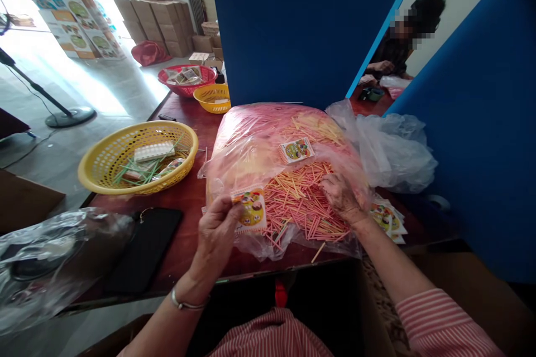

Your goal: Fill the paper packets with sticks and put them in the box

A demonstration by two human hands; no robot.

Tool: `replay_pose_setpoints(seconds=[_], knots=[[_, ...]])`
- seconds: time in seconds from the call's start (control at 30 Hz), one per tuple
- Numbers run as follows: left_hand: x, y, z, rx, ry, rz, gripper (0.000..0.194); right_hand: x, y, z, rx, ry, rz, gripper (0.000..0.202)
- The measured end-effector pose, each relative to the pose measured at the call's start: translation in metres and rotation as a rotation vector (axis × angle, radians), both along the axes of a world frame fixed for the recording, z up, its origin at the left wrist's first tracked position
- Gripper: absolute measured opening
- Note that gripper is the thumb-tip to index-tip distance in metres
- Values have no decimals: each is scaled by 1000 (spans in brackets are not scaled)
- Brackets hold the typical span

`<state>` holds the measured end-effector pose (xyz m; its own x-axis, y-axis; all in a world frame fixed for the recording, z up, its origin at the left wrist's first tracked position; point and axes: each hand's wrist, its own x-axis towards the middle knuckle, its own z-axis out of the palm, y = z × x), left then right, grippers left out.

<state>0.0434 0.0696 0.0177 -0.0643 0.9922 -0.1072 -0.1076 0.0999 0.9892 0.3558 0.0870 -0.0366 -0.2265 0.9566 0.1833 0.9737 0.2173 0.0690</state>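
My left hand (220, 228) pinches a printed packet (252, 211), yellow and white with colourful pictures, between thumb and fingers. The packet is over the left side of a pile of thin pink and yellow sticks (299, 198). This pile lies in the mouth of a big clear plastic bag (247, 150), which bulges with more sticks behind. On the right side of the pile, my right hand (339, 196) has its fingers curled together down into the sticks; its fingertips are partly hidden. Another printed packet (296, 150) rests on top of the bag.
Left of the bag stands a yellow basket (94, 173) with green sticks and packs. A black phone-like slab (144, 251) lies nearer. Several packets (387, 217) and crumpled plastic (393, 150) are at right. Blue partitions (288, 28) rise behind; a person (397, 44) sits beyond.
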Motion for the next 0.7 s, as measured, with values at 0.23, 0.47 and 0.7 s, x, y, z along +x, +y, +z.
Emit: replay_pose_setpoints(seconds=[0.23, 0.47, 0.7], knots=[[42, -5, -21, -136, -141, -277, 22, -16, -10, 3, 136, 197, -179, 23], [55, -2, -40, 173, 389, -346, 9, -8, 0, -13, 200, 921, -365, 35], [64, -5, -41, 264, 444, -407, 15, -9, 2, -22, 290, 1281, -342, 30]])
